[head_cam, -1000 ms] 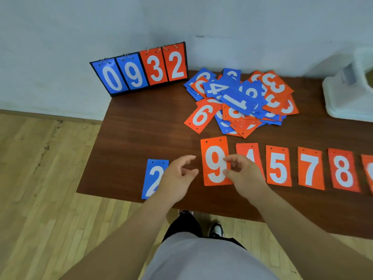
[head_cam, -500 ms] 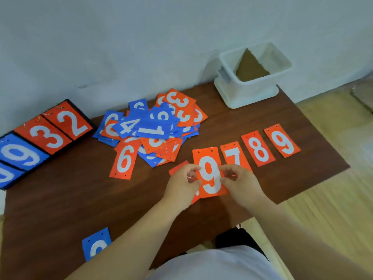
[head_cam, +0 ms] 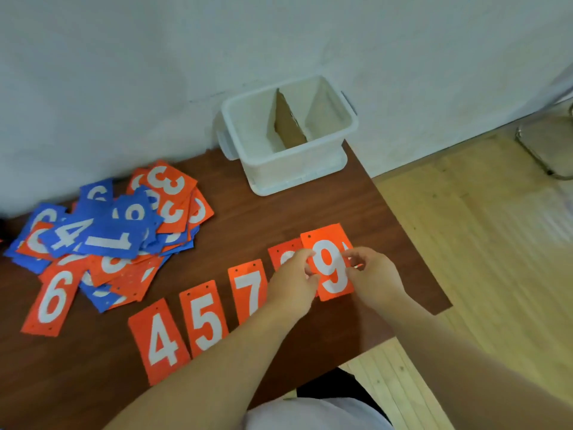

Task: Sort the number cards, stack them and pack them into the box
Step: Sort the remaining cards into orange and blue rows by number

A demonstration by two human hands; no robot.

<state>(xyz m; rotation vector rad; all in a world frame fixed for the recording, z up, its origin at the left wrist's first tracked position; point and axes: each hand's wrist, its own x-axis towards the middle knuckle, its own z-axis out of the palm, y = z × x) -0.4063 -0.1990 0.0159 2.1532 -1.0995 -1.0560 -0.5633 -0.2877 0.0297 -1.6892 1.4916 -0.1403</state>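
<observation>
Sorting step. Left hand [head_cam: 294,280] and right hand [head_cam: 375,277] each pinch orange 9 card [head_cam: 330,265] by a side edge, in front of white box [head_cam: 291,164]. Next, likely: lay it flat on surface [head_cam: 248,218], let go, reach for mixed pile [head_cam: 105,234] left of box.

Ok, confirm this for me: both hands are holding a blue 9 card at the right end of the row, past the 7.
Wrong on the colour: the 9 card is orange, not blue, as the head view shows. The left hand and right hand do hold it at the right end of the row, past the 7 card.
</observation>
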